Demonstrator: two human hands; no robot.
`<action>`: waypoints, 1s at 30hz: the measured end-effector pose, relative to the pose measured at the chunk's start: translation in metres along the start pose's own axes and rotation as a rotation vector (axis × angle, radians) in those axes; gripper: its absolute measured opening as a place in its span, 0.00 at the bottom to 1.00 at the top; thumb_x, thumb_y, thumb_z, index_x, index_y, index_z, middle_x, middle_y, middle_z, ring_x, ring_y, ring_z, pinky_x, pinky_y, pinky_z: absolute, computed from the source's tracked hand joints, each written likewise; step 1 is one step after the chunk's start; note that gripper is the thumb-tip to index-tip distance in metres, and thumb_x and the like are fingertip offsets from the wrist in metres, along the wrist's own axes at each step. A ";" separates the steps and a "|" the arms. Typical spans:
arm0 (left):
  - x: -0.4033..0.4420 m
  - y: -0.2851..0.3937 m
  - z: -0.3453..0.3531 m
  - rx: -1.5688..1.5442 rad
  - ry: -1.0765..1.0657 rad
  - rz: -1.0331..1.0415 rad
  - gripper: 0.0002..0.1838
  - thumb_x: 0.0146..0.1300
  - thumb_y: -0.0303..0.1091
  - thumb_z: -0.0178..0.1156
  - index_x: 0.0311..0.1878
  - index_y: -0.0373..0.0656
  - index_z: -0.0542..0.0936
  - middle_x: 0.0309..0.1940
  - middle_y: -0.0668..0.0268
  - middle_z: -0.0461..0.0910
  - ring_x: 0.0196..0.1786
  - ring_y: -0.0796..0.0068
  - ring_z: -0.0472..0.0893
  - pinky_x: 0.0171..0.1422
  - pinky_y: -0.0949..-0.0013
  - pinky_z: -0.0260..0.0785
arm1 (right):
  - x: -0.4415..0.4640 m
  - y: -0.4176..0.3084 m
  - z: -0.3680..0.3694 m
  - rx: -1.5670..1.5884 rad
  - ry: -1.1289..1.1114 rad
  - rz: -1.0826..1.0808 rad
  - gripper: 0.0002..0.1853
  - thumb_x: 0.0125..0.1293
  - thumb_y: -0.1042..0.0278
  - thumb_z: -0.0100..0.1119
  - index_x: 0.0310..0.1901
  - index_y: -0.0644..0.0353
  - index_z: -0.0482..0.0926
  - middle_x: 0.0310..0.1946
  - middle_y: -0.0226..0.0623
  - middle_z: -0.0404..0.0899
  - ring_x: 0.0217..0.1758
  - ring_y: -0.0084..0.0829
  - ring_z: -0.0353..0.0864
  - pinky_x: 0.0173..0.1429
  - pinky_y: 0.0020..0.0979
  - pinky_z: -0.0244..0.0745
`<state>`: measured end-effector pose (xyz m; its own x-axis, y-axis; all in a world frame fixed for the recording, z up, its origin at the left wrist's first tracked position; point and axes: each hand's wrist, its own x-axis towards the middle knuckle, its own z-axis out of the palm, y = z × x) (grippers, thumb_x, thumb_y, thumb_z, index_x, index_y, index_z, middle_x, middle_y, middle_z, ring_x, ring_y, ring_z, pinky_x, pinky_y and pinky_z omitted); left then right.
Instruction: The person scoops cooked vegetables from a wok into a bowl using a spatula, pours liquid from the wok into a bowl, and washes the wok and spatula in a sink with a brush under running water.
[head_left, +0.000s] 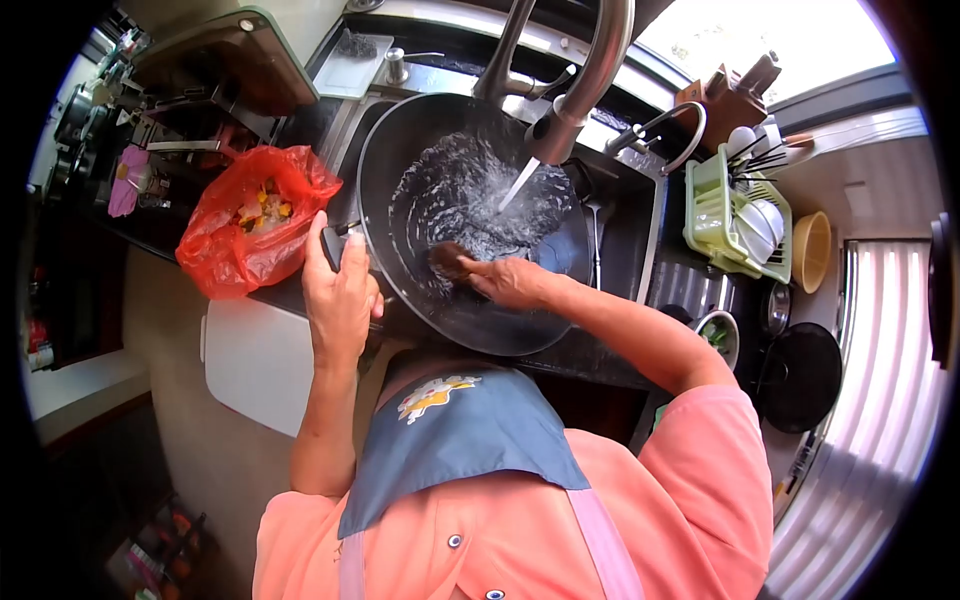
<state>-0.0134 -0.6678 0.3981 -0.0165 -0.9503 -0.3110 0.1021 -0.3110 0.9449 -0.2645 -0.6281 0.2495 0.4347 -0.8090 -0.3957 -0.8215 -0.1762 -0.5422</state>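
Observation:
A large dark wok (480,325) lies over the sink, with water swirling inside it. My left hand (338,300) is closed round the wok's black handle (332,245) at the left. Inside the wok, my right hand (510,283) grips a round brown scrubber (449,261) with its fingers pressed on it. The scrubber is against the wok's lower left inner wall, partly in the water. From the metal faucet (562,130) above, a stream of water (519,185) runs into the wok.
A red plastic bag (235,262) with food scraps stands left of the wok. To the right are the sink basin (632,235), a green dish rack (715,240) with bowls, and a pot of greens (718,335). A knife block (735,95) stands behind.

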 end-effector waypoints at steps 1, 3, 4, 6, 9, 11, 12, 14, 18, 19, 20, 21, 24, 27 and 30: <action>0.002 -0.001 -0.003 -0.006 -0.001 -0.008 0.32 0.75 0.34 0.54 0.77 0.42 0.54 0.24 0.72 0.64 0.16 0.87 0.61 0.17 0.77 0.60 | -0.001 0.010 0.004 -0.128 -0.045 0.066 0.25 0.73 0.64 0.43 0.67 0.67 0.63 0.39 0.61 0.83 0.37 0.55 0.86 0.45 0.50 0.80; 0.005 -0.003 -0.008 -0.020 -0.010 -0.020 0.31 0.76 0.34 0.53 0.77 0.42 0.55 0.24 0.71 0.65 0.17 0.87 0.62 0.17 0.77 0.61 | 0.026 0.051 0.025 -0.136 0.065 0.310 0.24 0.73 0.65 0.42 0.67 0.67 0.64 0.40 0.61 0.84 0.43 0.57 0.86 0.47 0.52 0.79; 0.006 -0.004 -0.008 -0.017 -0.014 -0.015 0.31 0.76 0.34 0.53 0.77 0.42 0.55 0.25 0.71 0.66 0.17 0.87 0.62 0.18 0.77 0.61 | 0.042 0.060 0.026 -0.048 0.184 0.428 0.23 0.72 0.65 0.43 0.65 0.66 0.66 0.40 0.60 0.84 0.45 0.58 0.85 0.48 0.53 0.79; 0.008 -0.006 -0.010 -0.002 -0.019 -0.009 0.31 0.76 0.34 0.53 0.77 0.42 0.55 0.26 0.70 0.67 0.17 0.87 0.63 0.18 0.77 0.62 | 0.115 0.138 0.068 -0.118 0.411 0.379 0.20 0.72 0.63 0.44 0.60 0.66 0.70 0.37 0.54 0.85 0.42 0.61 0.84 0.46 0.52 0.80; 0.010 -0.010 -0.015 -0.020 -0.057 0.000 0.31 0.76 0.34 0.53 0.77 0.41 0.54 0.27 0.69 0.68 0.17 0.87 0.64 0.18 0.77 0.63 | 0.176 0.101 0.010 0.197 0.587 0.423 0.21 0.75 0.57 0.42 0.60 0.63 0.71 0.30 0.46 0.80 0.31 0.50 0.80 0.36 0.46 0.80; 0.011 -0.010 -0.016 -0.022 -0.070 0.010 0.31 0.76 0.34 0.52 0.77 0.41 0.53 0.26 0.69 0.68 0.17 0.87 0.64 0.18 0.77 0.63 | 0.190 0.045 -0.035 0.699 0.614 0.458 0.22 0.77 0.53 0.40 0.59 0.61 0.71 0.26 0.41 0.77 0.23 0.42 0.77 0.29 0.42 0.80; 0.011 -0.010 -0.016 -0.001 -0.068 0.009 0.31 0.76 0.34 0.52 0.77 0.41 0.53 0.26 0.70 0.68 0.17 0.87 0.64 0.18 0.77 0.63 | 0.187 0.015 -0.052 0.887 0.603 0.434 0.22 0.77 0.51 0.39 0.59 0.60 0.71 0.24 0.38 0.76 0.19 0.39 0.76 0.26 0.40 0.80; 0.011 -0.007 -0.016 0.034 -0.066 0.005 0.31 0.76 0.34 0.52 0.77 0.40 0.53 0.26 0.70 0.67 0.17 0.87 0.64 0.18 0.77 0.64 | 0.161 -0.035 -0.066 0.992 0.495 0.293 0.21 0.78 0.49 0.39 0.56 0.57 0.71 0.23 0.34 0.73 0.17 0.30 0.74 0.20 0.35 0.76; 0.012 -0.008 -0.017 0.022 -0.081 0.008 0.31 0.76 0.33 0.52 0.76 0.40 0.54 0.24 0.71 0.65 0.17 0.86 0.63 0.19 0.77 0.64 | 0.053 -0.101 -0.082 0.826 -0.002 0.044 0.20 0.80 0.54 0.39 0.66 0.50 0.68 0.19 0.27 0.67 0.18 0.22 0.70 0.19 0.30 0.70; 0.013 -0.007 -0.016 0.017 -0.080 0.009 0.31 0.76 0.33 0.52 0.76 0.40 0.54 0.24 0.71 0.65 0.17 0.86 0.63 0.19 0.77 0.64 | 0.025 -0.101 -0.079 0.801 -0.143 0.049 0.20 0.80 0.56 0.40 0.67 0.52 0.68 0.20 0.28 0.67 0.19 0.22 0.70 0.19 0.31 0.70; 0.013 -0.007 -0.015 0.011 -0.079 0.007 0.31 0.76 0.33 0.53 0.76 0.41 0.54 0.23 0.71 0.64 0.17 0.86 0.63 0.19 0.77 0.64 | 0.006 -0.080 -0.056 0.671 -0.251 -0.069 0.20 0.79 0.57 0.41 0.68 0.52 0.68 0.24 0.34 0.71 0.21 0.26 0.73 0.24 0.32 0.73; 0.012 -0.006 -0.015 0.007 -0.078 0.002 0.31 0.76 0.33 0.53 0.76 0.41 0.54 0.23 0.72 0.64 0.17 0.86 0.62 0.19 0.76 0.64 | -0.013 -0.059 -0.033 0.549 -0.342 -0.198 0.21 0.78 0.58 0.42 0.68 0.53 0.68 0.29 0.40 0.75 0.24 0.29 0.76 0.30 0.33 0.77; 0.012 -0.005 -0.016 -0.011 -0.098 0.000 0.31 0.76 0.34 0.53 0.76 0.41 0.54 0.22 0.72 0.63 0.17 0.86 0.62 0.19 0.77 0.64 | -0.089 -0.044 -0.044 0.212 -0.412 0.175 0.25 0.77 0.54 0.44 0.72 0.48 0.67 0.50 0.41 0.84 0.38 0.38 0.83 0.49 0.35 0.79; 0.012 -0.007 -0.016 -0.030 -0.096 0.007 0.31 0.76 0.35 0.53 0.76 0.41 0.54 0.22 0.72 0.63 0.17 0.86 0.62 0.18 0.77 0.63 | -0.104 0.035 -0.020 -0.229 -0.298 0.512 0.19 0.77 0.54 0.43 0.64 0.44 0.72 0.43 0.47 0.86 0.44 0.47 0.87 0.48 0.42 0.82; 0.012 -0.010 -0.017 -0.077 -0.098 0.015 0.31 0.76 0.35 0.53 0.76 0.41 0.54 0.22 0.72 0.63 0.17 0.86 0.62 0.18 0.77 0.63 | -0.069 0.111 -0.002 -0.451 -0.038 0.471 0.26 0.76 0.57 0.44 0.73 0.46 0.60 0.36 0.48 0.86 0.36 0.47 0.88 0.41 0.43 0.82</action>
<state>0.0023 -0.6762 0.3834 -0.1111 -0.9529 -0.2822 0.1792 -0.2985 0.9374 -0.3864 -0.5925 0.2182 -0.0034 -0.8382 -0.5454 -0.9979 -0.0328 0.0566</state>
